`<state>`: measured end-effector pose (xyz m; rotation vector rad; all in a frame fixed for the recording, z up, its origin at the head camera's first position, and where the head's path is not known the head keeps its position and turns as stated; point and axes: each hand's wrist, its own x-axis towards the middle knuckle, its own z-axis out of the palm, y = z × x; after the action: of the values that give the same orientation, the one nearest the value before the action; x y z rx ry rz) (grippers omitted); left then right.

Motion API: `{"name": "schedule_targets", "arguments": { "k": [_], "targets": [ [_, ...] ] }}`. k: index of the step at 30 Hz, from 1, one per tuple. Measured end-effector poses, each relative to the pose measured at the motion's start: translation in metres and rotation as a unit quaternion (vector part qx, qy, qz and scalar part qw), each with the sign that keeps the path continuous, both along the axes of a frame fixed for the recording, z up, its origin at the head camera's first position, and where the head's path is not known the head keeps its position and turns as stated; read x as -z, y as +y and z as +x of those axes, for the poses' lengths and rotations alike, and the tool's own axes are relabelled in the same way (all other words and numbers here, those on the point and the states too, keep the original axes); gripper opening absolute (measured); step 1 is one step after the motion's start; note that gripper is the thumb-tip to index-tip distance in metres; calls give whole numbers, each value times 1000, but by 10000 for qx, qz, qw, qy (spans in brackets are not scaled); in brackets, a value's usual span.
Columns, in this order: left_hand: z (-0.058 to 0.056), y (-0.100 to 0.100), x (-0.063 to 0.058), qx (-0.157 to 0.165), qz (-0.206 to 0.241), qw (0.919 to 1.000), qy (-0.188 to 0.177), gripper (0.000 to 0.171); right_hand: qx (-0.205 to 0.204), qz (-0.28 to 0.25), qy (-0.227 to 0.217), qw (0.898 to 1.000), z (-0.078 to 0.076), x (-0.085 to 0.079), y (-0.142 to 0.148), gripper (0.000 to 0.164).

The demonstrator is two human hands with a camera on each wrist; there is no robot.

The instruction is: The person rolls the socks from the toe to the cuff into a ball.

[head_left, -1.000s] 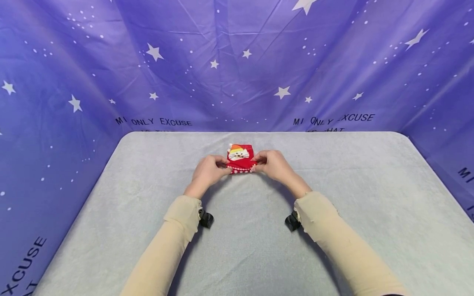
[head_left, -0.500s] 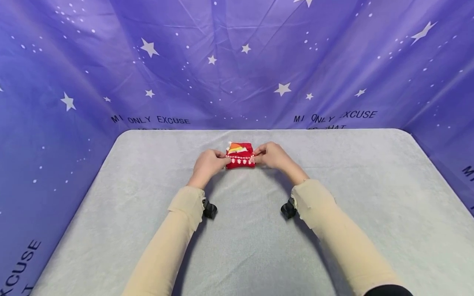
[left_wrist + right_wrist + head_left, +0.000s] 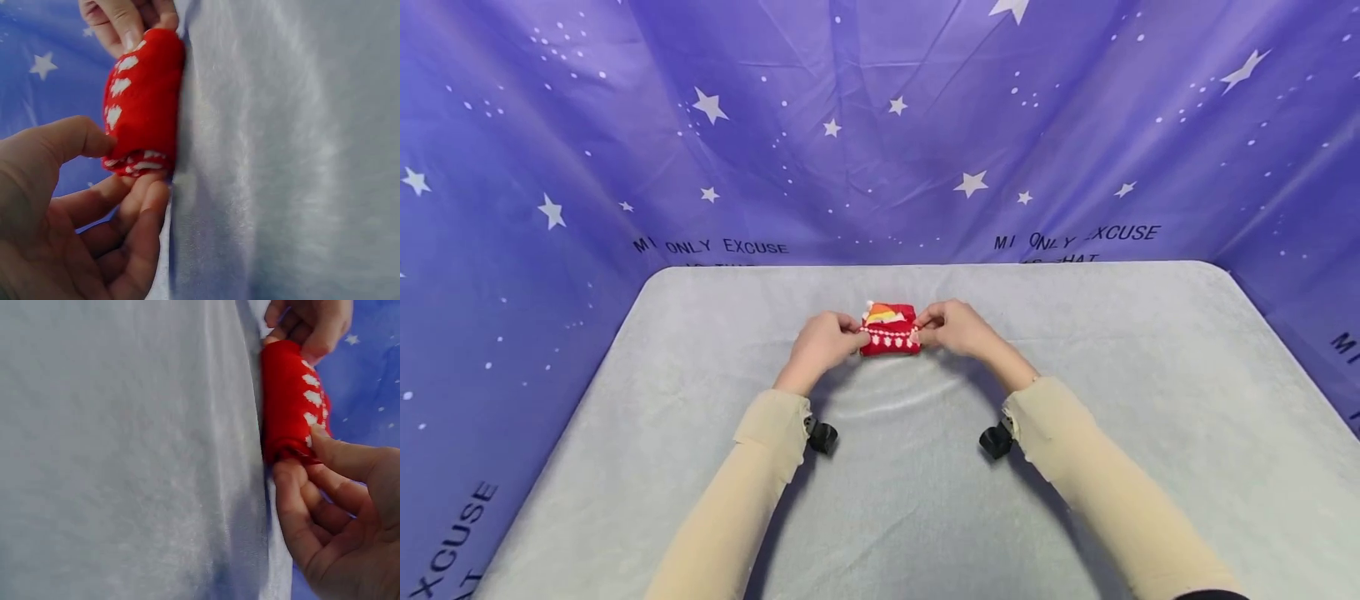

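Observation:
A rolled red knit piece (image 3: 889, 346) lies near the far middle of the table, with white spots along its roll and an orange-and-yellow hat patch on the flat part behind. My left hand (image 3: 822, 343) pinches the roll's left end between thumb and fingers; my right hand (image 3: 958, 327) pinches the right end likewise. In the left wrist view the spiral end of the roll (image 3: 147, 94) shows beside my left thumb (image 3: 87, 134). From the right wrist, my right thumb (image 3: 350, 453) presses on the spotted side of the roll, fingers under its end.
A pale grey cloth covers the table (image 3: 887, 483), slightly wrinkled in front of the roll. Behind the far edge hangs a purple-blue curtain (image 3: 895, 167) with white stars and lettering. Black wrist cameras (image 3: 822, 436) sit at both cuffs.
The front part has been rolled over the cat face on the patch, which showed whole a second ago; now mostly the hat shows. Both hands keep their hold on the ends.

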<state>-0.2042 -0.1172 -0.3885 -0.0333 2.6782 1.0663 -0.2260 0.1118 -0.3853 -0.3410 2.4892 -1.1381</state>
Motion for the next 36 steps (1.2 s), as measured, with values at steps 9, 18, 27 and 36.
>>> {"name": "schedule_targets", "arguments": {
  "k": [9, 18, 27, 36],
  "targets": [
    [20, 0, -3, 88, 543, 9942, -926, 23, -130, -372, -721, 9966, 23, 1, 5, 27],
    [13, 0, 0, -283, 657, 9921, -1027, 18, -369, -212, 1149, 9925, 22, 6, -3, 13],
    [12, 1, 2, -199, 527, 9953, -794, 16, -1244, 1196, 2483, 9532, 35, -2, -5, 40],
    [24, 8, -1, 883, -116, 9818, 1679, 22, -819, 947, 2157, 9684, 25, 2, -2, 26]
  ]
}}
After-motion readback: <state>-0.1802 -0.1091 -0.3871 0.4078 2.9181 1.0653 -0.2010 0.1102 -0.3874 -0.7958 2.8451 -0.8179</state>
